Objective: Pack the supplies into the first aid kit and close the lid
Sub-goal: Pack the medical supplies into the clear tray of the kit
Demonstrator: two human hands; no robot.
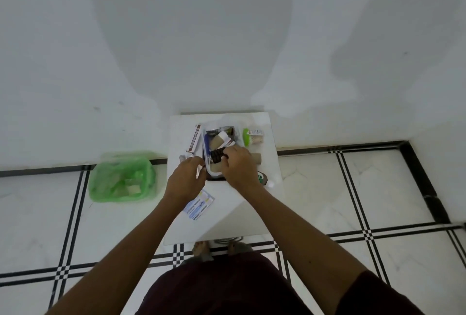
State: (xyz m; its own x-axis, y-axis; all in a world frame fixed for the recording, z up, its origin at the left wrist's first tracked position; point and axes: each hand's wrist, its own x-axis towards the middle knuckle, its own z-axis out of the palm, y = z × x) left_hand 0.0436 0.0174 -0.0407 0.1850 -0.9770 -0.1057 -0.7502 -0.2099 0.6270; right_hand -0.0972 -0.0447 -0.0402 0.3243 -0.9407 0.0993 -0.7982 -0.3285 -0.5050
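- Packing is mid-way: the first aid kit (220,153), a clear box sitting toward the back of the small white table (252,214), is already pretty full.
- Right hand (238,163) pinches a dark pill strip (218,156) and tucks it into the box.
- Left hand (186,178) rests at the box's left edge, fingers curled; can't tell if it's gripping anything.
- Still outside: a long ointment box (195,138) by the left edge, a green bottle (248,136) at the back right, bandage packets (199,205) near the front. Those probably go next, then the lid.
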